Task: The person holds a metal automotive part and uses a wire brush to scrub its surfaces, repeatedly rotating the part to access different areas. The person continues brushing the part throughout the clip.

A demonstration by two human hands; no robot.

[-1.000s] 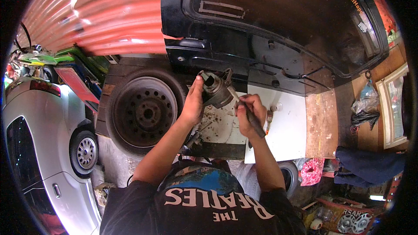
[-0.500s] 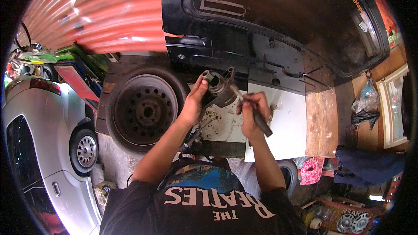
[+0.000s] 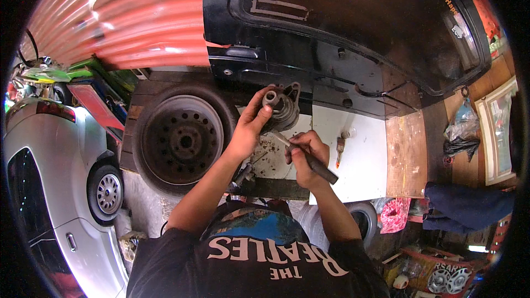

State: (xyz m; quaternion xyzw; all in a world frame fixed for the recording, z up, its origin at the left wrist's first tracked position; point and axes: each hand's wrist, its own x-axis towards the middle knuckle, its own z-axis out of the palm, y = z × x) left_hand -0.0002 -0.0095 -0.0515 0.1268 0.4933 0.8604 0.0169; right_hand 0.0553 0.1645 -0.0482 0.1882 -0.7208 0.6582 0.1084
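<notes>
My left hand [image 3: 249, 124] is closed around a greasy metal housing [image 3: 286, 109], a rounded casting with an open socket and a flange with a bolt hole. Just below it, my right hand [image 3: 309, 157] grips a hand tool [image 3: 321, 170] with a thick dark handle and a narrow pale blade. The blade points up and left at the housing's lower edge; whether it touches cannot be made out. Beneath both hands lies a white board [image 3: 361, 165], with brown crumbs of dirt [image 3: 270, 152] on its left part.
A tyre on a steel rim [image 3: 185, 140] lies left of my hands. A small brush [image 3: 340, 150] rests on the board to the right. Beyond stands a black vehicle door panel [image 3: 287, 33]. Metal parts [image 3: 243, 176] sit near the front edge; a silver car [image 3: 72, 187] is far left.
The tool has swung down and left, from the housing's right side to its lower edge. The housing has turned, its socket now facing me. The brush has come into sight.
</notes>
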